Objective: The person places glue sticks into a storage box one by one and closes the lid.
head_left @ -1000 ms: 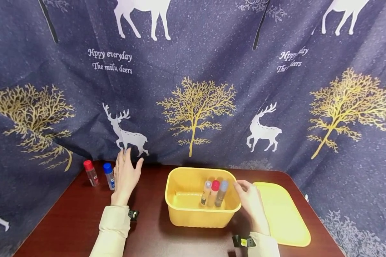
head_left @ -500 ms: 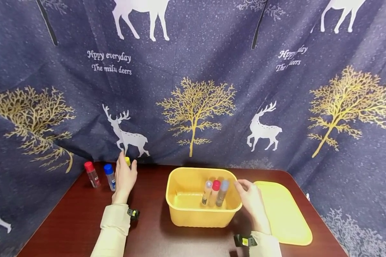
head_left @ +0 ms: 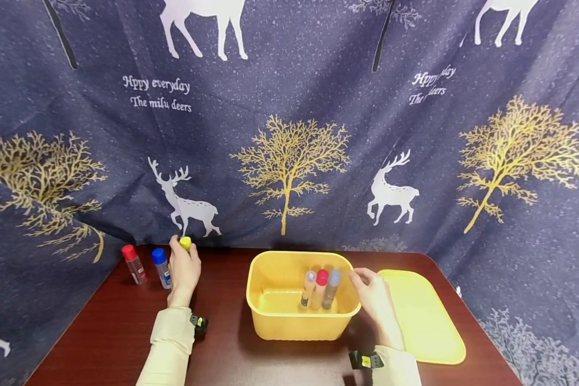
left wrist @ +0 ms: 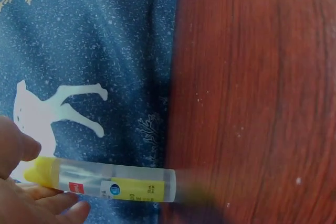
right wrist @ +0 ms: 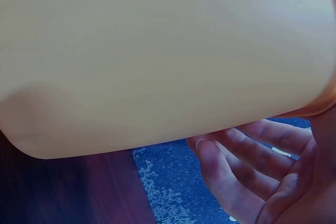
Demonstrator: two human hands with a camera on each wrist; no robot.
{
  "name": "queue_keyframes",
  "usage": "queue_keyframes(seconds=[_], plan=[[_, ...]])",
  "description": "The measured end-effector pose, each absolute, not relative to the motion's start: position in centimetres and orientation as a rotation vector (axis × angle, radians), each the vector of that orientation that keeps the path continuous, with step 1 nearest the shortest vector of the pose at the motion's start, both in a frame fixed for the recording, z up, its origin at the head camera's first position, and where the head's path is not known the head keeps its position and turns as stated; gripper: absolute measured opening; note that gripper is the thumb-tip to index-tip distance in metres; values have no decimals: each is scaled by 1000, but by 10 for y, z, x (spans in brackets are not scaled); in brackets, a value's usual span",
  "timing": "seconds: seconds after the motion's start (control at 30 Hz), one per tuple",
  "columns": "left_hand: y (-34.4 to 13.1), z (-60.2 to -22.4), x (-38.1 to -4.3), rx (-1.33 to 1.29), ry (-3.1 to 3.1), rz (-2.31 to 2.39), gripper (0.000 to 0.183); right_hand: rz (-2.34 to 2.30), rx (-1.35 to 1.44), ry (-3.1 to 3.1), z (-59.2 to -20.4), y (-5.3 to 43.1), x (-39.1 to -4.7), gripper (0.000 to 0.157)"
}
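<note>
My left hand (head_left: 184, 273) pinches the yellow cap of a slim clear bottle (left wrist: 118, 182) between thumb and fingers. In the left wrist view its label shows yellow, white and red. The head view shows only its yellow cap (head_left: 185, 243); the rest is behind the hand. My right hand (head_left: 378, 305) holds the right end of a yellow plastic box (head_left: 299, 327) at its rim; in the right wrist view the fingers (right wrist: 252, 150) curl beside its outer wall. Inside the box, towards its right end, stand a pale-capped bottle (head_left: 308, 289), a red-capped bottle (head_left: 319, 289) and a grey-blue-capped bottle (head_left: 331, 289).
Left of my left hand, a blue-capped bottle (head_left: 161, 268) and a red-capped bottle (head_left: 134, 264) stand on the brown table (head_left: 111, 332). A flat yellow lid (head_left: 424, 316) lies right of the box. A patterned cloth (head_left: 270, 80) hangs behind the table's far edge.
My left hand has come down slightly and closed its fingers round the yellow cap, which was hidden a second ago. The right hand stays at the box.
</note>
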State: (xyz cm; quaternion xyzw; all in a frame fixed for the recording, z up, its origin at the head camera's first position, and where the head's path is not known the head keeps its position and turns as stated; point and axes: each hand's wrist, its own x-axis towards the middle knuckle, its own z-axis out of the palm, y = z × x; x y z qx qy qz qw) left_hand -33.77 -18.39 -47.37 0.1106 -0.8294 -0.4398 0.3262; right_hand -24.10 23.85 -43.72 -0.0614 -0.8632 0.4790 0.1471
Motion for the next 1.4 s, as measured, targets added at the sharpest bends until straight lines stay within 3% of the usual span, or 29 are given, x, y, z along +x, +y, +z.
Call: queue_keyframes(seconds=[0.3, 0.67, 1.4], plan=[[-185, -476, -336, 271, -2156, -1132, 38, 1321, -165, -2509, -438, 239, -240, 29], [-193, -481, -334, 221, -2175, -1083, 37, 1307, -133, -2511, -438, 238, -239, 28], [-165, -431, -309, 4, -2271, -1029, 33, 1330, -160, -2515, -436, 240, -239, 29]])
